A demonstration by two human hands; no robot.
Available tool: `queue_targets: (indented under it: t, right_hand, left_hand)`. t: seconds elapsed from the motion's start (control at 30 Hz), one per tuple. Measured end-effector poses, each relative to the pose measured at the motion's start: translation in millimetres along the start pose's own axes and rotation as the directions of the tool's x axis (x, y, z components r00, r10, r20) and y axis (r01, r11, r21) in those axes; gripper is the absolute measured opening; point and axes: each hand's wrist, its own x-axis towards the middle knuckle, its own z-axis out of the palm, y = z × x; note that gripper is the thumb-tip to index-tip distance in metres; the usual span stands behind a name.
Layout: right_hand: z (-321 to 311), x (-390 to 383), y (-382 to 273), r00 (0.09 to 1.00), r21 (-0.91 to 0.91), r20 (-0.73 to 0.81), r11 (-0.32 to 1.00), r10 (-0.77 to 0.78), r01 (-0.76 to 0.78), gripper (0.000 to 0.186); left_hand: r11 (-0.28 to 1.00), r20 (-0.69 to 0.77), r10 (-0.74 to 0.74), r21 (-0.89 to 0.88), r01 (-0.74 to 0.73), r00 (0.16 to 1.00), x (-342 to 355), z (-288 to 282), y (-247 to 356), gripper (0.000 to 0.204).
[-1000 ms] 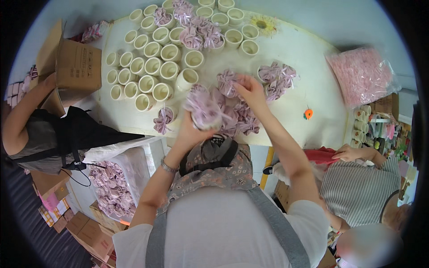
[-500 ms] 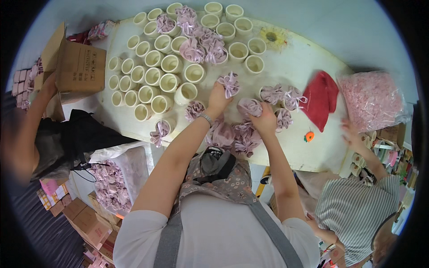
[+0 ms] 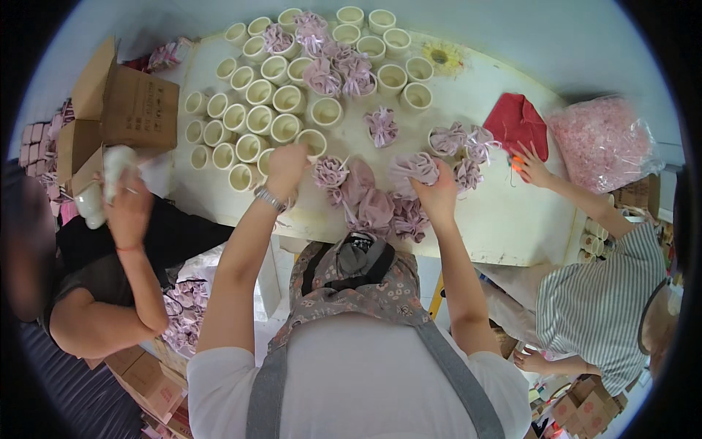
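Note:
My right hand [image 3: 437, 192] is closed on a lilac drawstring pouch [image 3: 414, 170], held by its gathered side above the table. My left hand [image 3: 287, 174] is beside the front edge of the rows of cream cups, close to a tilted cup [image 3: 312, 142]. Its back faces up and hides the fingers, so what it grips cannot be made out. Between my hands several more lilac pouches [image 3: 374, 208] lie bunched at the table's near edge. A ribbon-tied pouch [image 3: 382, 126] stands alone farther back. Right of my right hand, more pouches [image 3: 447, 137] sit in a small group, some in cups.
Rows of cream cups [image 3: 259, 92] fill the table's left and far side. At left, a co-worker's hand [image 3: 128, 208] carries pale cups beside an open carton [image 3: 142, 110]. At right, another person's hand [image 3: 534, 170] touches an orange trinket [image 3: 517, 165] near red cloth [image 3: 512, 121] and a bag of pink filler [image 3: 603, 146].
My left hand has let go of the ribbon-tied pouch, now standing on the table, and moved left. The left co-worker lifts cups from the carton. The right person's hand reaches the orange trinket.

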Motion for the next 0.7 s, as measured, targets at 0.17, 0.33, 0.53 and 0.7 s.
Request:
queue_targets:
  t: [0.17, 0.33, 0.53, 0.7]
  right_hand:
    - [-19.3, -21.4, -41.8, 0.997, 0.36, 0.065, 0.933, -0.042, 0.016, 0.052]
    - [-32.4, -41.6, -97.7, 0.836, 0.629, 0.502, 0.757, -0.221, -0.177, 0.06]
    - [-47.6, -89.1, -137.1, 0.77, 0.494, 0.504, 0.862, -0.391, 0.114, 0.057]
    - [-82.6, -76.2, -105.4, 0.818, 0.501, 0.541, 0.706, 0.196, -0.501, 0.047]
  left_hand:
    - [0.853, -0.33, -0.14, -0.519, -0.055, 0.934, -86.9, -68.9, 2.6, 0.028]
    - [-0.194, -0.196, 0.058, -0.964, -0.182, 0.979, -151.2, -43.9, -0.2, 0.05]
    - [-0.517, 0.007, 0.148, -0.852, 0.083, 0.989, -173.5, -59.2, 73.5, 0.093]
    - [-0.544, 0.048, 0.314, -0.809, 0.222, 0.948, -187.2, -37.4, 78.9, 0.106]
